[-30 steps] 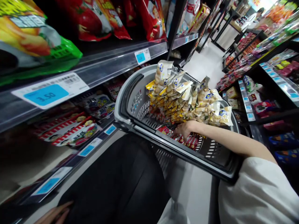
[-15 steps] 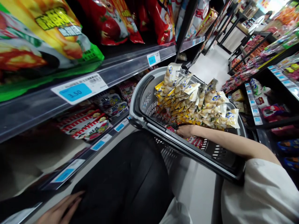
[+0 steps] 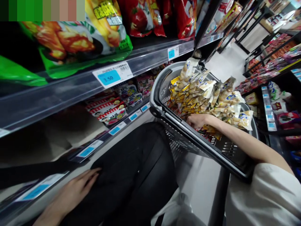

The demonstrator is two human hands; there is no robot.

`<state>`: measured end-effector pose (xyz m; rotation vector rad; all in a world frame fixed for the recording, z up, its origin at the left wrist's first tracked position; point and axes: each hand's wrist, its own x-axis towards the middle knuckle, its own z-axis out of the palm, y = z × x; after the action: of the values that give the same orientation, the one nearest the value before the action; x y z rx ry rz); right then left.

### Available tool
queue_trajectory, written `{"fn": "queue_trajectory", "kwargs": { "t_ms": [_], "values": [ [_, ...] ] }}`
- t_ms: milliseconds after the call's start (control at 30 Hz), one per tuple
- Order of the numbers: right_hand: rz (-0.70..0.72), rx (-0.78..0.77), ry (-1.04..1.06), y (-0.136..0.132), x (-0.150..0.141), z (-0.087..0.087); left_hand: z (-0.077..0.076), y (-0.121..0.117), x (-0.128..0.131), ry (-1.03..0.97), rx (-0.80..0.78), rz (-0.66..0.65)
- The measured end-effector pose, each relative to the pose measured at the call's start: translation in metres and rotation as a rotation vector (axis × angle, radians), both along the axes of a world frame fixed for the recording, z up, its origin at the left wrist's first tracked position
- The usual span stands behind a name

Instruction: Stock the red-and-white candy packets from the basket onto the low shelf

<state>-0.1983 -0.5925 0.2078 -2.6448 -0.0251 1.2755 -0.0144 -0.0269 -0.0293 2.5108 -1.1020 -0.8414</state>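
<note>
My right hand (image 3: pixel 197 120) reaches down into a grey shopping basket (image 3: pixel 158 82), just inside its near rim. Its fingers curl downward among the snack packets, and the fingertips are hidden, so what they hold does not show. Right beside it, a thick pile of yellow and cream snack bags (image 3: pixel 192 94) fills the far side of the basket. Red-patterned packets (image 3: pixel 207 136) lie on the basket floor under the wrist. My left hand (image 3: pixel 76 188) rests with fingers extended on my black-trousered leg (image 3: pixel 138 169), holding nothing.
To the left runs a shelf edge (image 3: pixel 77 81) with price tags, with large green-and-yellow snack bags (image 3: pixel 77 37) above it. Red-and-white striped packets (image 3: pixel 108 111) sit on the lower shelf. Another stocked rack (image 3: pixel 269 110) stands at the right. Pale aisle floor (image 3: pixel 225 64) stretches beyond the basket.
The view has shifted, so the basket and shelves appear farther right. My right hand stays inside the basket by the near rim. More of my left hand shows, still on the leg.
</note>
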Motion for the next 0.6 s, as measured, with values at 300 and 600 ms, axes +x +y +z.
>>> {"fn": "queue_trajectory", "kwargs": {
  "t_ms": [300,600],
  "values": [
    [-0.343,0.429,-0.452,0.016,0.006,0.011,0.027,-0.018,-0.005,0.028,0.006,0.004],
    [-0.813,0.464,-0.853,0.030,0.013,0.015,0.031,-0.028,-0.002,0.077,-0.069,0.108]
  ]
}}
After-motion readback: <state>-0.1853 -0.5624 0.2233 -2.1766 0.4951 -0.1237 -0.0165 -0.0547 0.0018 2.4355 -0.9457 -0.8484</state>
